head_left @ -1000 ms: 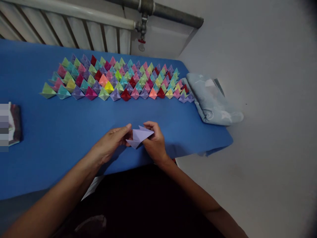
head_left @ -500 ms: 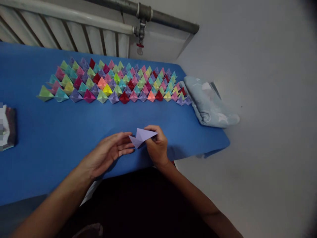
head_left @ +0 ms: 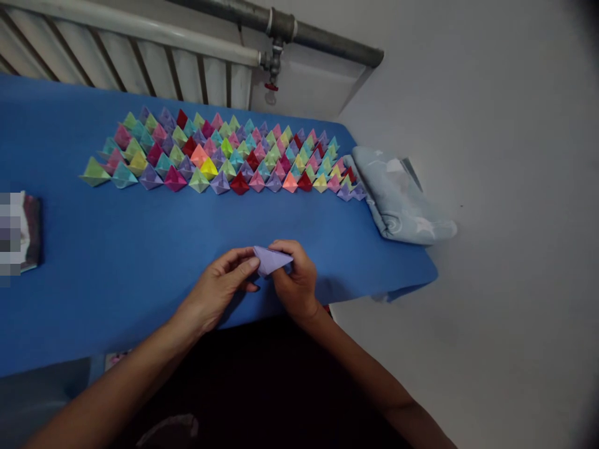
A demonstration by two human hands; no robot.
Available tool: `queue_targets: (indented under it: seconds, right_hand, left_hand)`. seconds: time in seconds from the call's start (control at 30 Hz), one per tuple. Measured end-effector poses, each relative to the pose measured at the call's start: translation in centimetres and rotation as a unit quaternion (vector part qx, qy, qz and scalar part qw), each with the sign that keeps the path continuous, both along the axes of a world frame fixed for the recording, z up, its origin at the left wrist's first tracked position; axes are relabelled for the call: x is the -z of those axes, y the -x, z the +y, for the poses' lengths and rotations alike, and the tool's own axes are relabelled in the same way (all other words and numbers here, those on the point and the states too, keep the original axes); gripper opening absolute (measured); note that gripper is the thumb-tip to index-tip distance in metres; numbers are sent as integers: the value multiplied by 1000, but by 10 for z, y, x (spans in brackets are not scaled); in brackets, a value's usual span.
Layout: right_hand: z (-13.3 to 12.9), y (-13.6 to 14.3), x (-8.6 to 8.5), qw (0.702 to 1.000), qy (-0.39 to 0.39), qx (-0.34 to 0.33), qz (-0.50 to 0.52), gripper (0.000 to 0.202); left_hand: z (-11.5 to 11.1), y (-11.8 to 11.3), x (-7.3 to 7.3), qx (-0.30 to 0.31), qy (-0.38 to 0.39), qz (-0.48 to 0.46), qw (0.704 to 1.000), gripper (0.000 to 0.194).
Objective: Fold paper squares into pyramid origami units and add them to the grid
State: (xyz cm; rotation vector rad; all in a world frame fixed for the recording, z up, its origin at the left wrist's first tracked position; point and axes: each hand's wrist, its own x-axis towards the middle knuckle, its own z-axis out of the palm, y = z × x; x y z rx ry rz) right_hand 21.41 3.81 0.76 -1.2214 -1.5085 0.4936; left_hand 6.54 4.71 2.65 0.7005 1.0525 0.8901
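A folded lilac paper [head_left: 271,260] is held between my two hands, above the front part of the blue-covered table [head_left: 154,249]. My left hand [head_left: 231,277] pinches its left corner with thumb and fingers. On the other side, my right hand [head_left: 297,277] grips the paper, its thumb below and its fingers behind. Past my hands, several rows of small folded paper boats [head_left: 219,182] in many colours stand close together on the table.
A folded grey-blue patterned cloth [head_left: 397,199] lies at the table's right end, against the wall. Behind the table runs a white radiator [head_left: 154,68] with a pipe and red-handled valve [head_left: 271,86]. At the far left sits a partly blurred object [head_left: 30,231].
My left hand has closed from spread fingers to a pinch on the paper's left corner. The paper's left flap, which stuck out, now lies folded in. The view has shifted slightly.
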Motion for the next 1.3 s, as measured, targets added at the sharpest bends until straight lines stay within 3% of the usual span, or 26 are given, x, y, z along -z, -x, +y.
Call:
queue_targets:
  seconds: [0.27, 0.57, 0.77, 0.93, 1.17, 1.23, 1.3]
  right_hand:
    - [2, -2, 4, 999, -1, -34, -37, 18]
    - [7, -9, 16, 972, -108, -62, -198, 24]
    - [8, -9, 18, 959, -128, -84, -239, 28]
    - [8, -6, 13, 953, -161, -113, -231, 31]
    - [5, -10, 10, 972, -81, -152, -158, 32]
    - [3, -11, 5, 989, -26, -115, -90, 27]
    - [1, -10, -3, 994, 75, -75, -14, 19]
  left_hand:
    - [1, -2, -1, -8, 25, -67, 997, 29]
    - [6, 4, -5, -27, 84, -104, 991, 8]
    - [10, 15, -9, -5, 128, -90, 988, 18]
    - [17, 19, -6, 23, 106, -52, 993, 26]
    - [19, 18, -14, 7, 79, -2, 997, 26]
    - [18, 19, -16, -10, 69, 21, 997, 25]
    - [17, 21, -16, -18, 55, 40, 998, 27]
